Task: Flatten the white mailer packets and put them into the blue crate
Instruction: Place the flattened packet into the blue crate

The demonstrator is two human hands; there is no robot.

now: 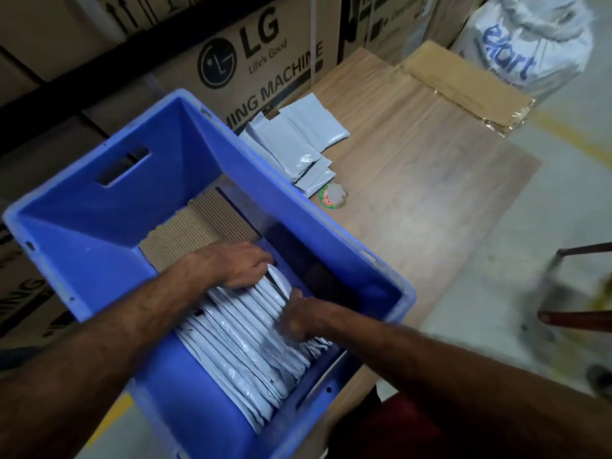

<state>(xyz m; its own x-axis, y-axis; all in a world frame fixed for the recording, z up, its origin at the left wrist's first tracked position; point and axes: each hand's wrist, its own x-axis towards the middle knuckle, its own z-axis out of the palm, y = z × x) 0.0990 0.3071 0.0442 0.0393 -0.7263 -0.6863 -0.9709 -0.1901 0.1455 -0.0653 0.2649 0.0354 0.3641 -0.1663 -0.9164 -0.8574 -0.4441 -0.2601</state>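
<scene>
Here, left hand and right hand — fingers curled — grip packets inside crate.

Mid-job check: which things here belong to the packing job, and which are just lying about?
Job:
blue crate
packets in the crate, under the left hand and right hand
loose packets on the table

Lying about:
LG carton
flat cardboard
white sack
round sticker

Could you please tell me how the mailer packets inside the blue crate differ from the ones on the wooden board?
The packets in the crate stand on edge in a tight row, with both hands on them; the packets on the board lie flat, loosely overlapped, untouched. The crate row holds more. Both are white-grey plastic.
</scene>
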